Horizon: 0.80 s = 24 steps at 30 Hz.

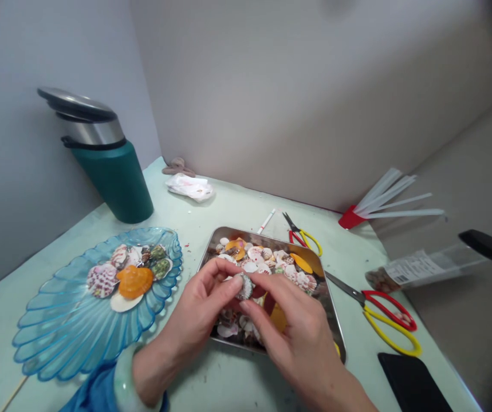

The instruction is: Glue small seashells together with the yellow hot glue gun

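Observation:
Between the fingertips of both hands is a small grey-white seashell (246, 287), held over a metal tray (331, 312). My left hand (205, 300) pinches it from the left, thumb on top. From the right, my right hand (295, 320) grips its edge with thumb and forefinger. Many mixed shells (267, 257) fill the tray, white, spotted and orange; my hands hide part of them. To the left lies a blue scalloped glass dish (74, 337), with an orange scallop shell (134, 281), a purple-striped shell (101, 280) and green shells (160, 263) grouped on it.
A green bottle (119, 180) stands at back left, near a crumpled white packet (191, 187). Large scissors (372, 309) and small scissors (301, 233) lie beside the tray. Farther right are a red cup of white sticks (351, 217), a clear jar (426, 268) and a black flat object (413, 380).

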Motion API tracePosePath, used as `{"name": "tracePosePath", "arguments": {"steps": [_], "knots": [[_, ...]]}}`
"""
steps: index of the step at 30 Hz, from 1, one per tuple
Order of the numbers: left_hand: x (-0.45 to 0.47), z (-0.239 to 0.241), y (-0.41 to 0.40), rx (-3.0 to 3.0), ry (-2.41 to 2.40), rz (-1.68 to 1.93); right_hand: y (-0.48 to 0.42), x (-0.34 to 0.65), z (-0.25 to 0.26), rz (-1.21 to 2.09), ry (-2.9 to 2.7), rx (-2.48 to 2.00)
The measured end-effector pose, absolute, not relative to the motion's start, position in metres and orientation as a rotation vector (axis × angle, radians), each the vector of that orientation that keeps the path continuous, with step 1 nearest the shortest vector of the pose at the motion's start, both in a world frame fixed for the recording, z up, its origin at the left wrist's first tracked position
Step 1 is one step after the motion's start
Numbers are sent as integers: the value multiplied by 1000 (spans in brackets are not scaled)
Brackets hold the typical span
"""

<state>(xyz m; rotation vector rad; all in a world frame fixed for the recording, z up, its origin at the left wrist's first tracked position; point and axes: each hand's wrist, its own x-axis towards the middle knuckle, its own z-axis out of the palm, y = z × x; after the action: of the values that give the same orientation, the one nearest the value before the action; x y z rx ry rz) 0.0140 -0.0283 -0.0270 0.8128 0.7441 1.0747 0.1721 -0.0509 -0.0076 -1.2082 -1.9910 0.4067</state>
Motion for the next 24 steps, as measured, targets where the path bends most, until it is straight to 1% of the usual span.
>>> {"name": "tracePosePath", "arguments": {"steps": [8, 18, 24], "knots": [[13, -31, -31, 917, 831, 1129, -51, 172, -8, 449, -2002, -1185], [13, -32, -29, 911, 799, 1111, -49, 171, -5, 271, -2077, -1192], [13, -29, -29, 870, 791, 1123, -49, 170, -5, 294, -2083, -1201]]}}
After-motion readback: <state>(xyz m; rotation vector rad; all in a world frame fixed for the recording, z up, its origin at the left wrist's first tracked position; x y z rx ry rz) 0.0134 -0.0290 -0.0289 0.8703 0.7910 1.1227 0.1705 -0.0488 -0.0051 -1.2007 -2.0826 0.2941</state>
